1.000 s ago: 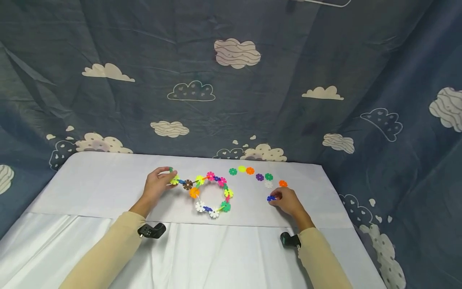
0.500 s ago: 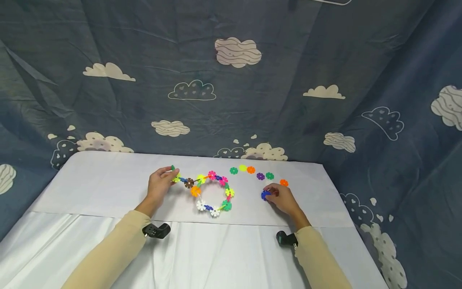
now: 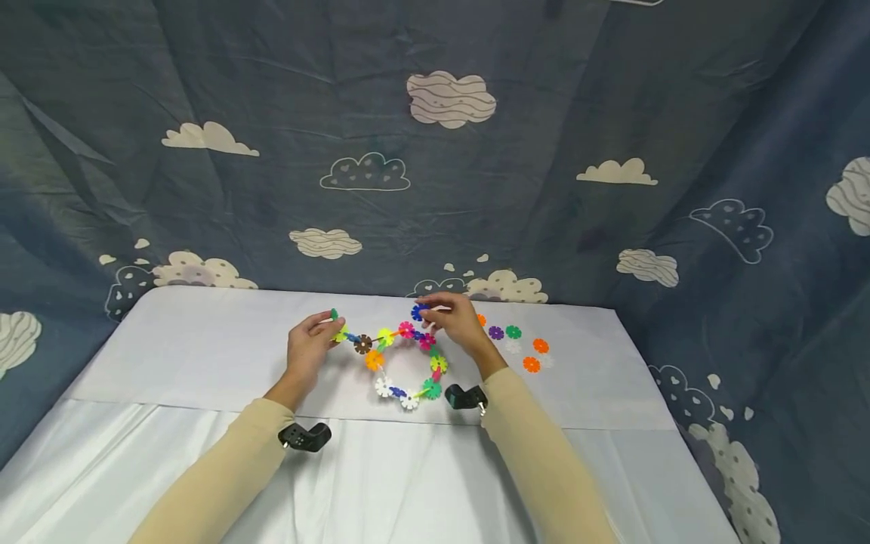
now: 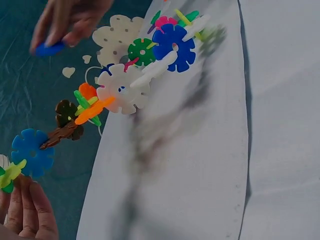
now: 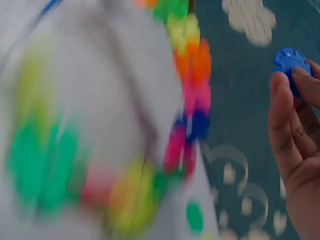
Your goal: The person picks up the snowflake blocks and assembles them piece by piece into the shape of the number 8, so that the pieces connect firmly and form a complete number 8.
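My left hand grips the yellow-green end of a chain of colored, notched flower-shaped plastic discs. A green disc stands up at that end. From there the chain runs through a blue disc and a brown disc into a ring, where a white disc shows large in the left wrist view. Between thumb and fingers, my right hand pinches a loose blue flower disc. It is held up near the ring's far side, apart from the chain's left end. The right wrist view blurs the ring.
Loose discs lie on the white table to the right: a purple one, a green one, an orange one and several others. A dark cloud-patterned curtain hangs behind the table's back edge.
My right hand has carried the blue disc leftward and away from me, from the right side of the table to near the ring. My left hand keeps its grip on the chain's end.
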Demonstrator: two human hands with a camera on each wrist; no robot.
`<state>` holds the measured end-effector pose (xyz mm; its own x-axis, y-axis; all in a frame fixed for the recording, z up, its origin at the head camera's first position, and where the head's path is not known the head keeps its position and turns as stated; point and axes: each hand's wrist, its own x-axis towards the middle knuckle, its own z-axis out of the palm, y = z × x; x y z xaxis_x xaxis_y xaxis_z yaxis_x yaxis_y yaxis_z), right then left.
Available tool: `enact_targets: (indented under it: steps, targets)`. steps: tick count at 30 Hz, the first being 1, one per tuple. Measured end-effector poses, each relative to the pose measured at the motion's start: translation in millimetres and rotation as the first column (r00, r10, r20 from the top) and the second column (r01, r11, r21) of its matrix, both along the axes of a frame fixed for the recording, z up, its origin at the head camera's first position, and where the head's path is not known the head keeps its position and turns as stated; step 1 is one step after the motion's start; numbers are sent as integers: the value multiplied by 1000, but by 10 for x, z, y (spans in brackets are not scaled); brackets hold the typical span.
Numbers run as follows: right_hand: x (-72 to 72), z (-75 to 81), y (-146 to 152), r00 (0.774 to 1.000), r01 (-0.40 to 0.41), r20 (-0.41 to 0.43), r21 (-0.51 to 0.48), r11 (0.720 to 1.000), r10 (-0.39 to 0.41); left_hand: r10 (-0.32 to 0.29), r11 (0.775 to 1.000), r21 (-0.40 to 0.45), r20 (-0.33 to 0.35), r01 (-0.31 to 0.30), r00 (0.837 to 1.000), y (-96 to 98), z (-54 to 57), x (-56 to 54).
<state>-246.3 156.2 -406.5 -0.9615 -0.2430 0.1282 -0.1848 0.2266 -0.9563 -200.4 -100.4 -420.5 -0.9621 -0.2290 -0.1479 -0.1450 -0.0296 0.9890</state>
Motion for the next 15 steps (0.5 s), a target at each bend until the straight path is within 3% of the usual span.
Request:
enact_targets:
  steps: [5,9,15]
  targets:
    - [-163,177,-531,990,-134,37,-70,989,137,6,1000,17,-25,-6,1000,16,10,0]
    - [-227,271,-837,985,-167,32,-112,980,172,4,1000,22,-32,-3,999,30,17,-3]
    - [-262,340,-1089,974,-221,26,-96,970,225,6,1000,5,-53,-5,999,27,41,-5]
